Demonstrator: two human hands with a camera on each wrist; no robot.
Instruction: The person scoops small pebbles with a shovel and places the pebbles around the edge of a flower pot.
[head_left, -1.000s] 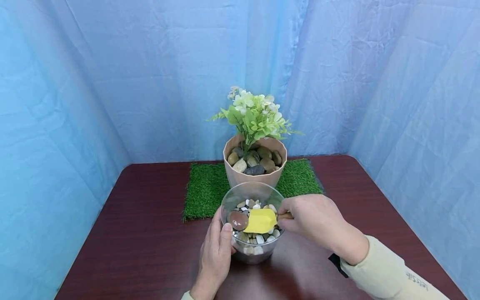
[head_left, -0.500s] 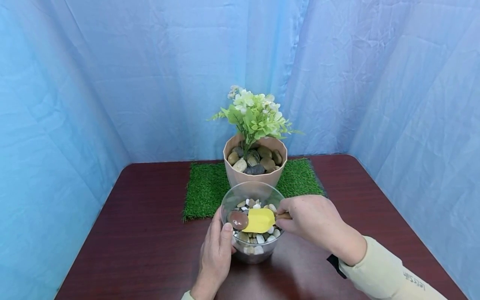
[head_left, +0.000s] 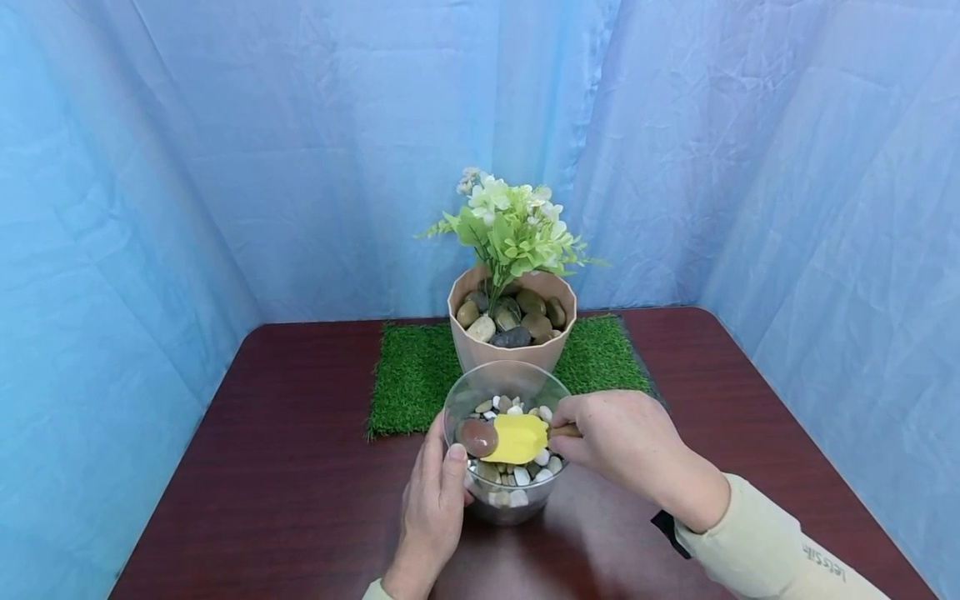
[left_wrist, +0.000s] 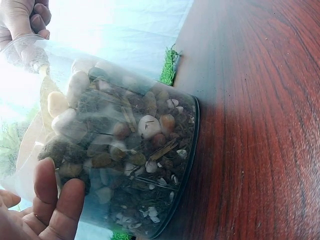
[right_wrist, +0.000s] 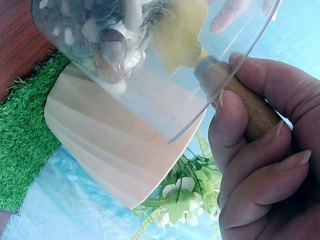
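Observation:
My left hand point(head_left: 433, 508) holds the clear plastic container point(head_left: 506, 507) from its left side, thumb at the rim. Pebbles point(left_wrist: 150, 127), light and dark, fill its lower part. My right hand point(head_left: 626, 446) grips the wooden handle point(right_wrist: 250, 107) of a small yellow shovel point(head_left: 517, 439). The shovel's blade lies inside the container, over the pebbles. A large reddish-brown stone point(head_left: 477, 437) overlaps the blade's left end and hides that edge. In the right wrist view, fingers and thumb curl round the handle at the container's rim.
Right behind the container stands a beige pot point(head_left: 510, 357) with larger stones and a white-flowered plant point(head_left: 513, 221). Green artificial turf point(head_left: 412, 383) lies under it on the dark red table point(head_left: 300, 467). Blue curtains point(head_left: 360, 167) hang round the back and sides.
The right hand and shovel have shifted slightly left, and the blade's end reaches a little further beneath the brown stone. The left hand stays on the container.

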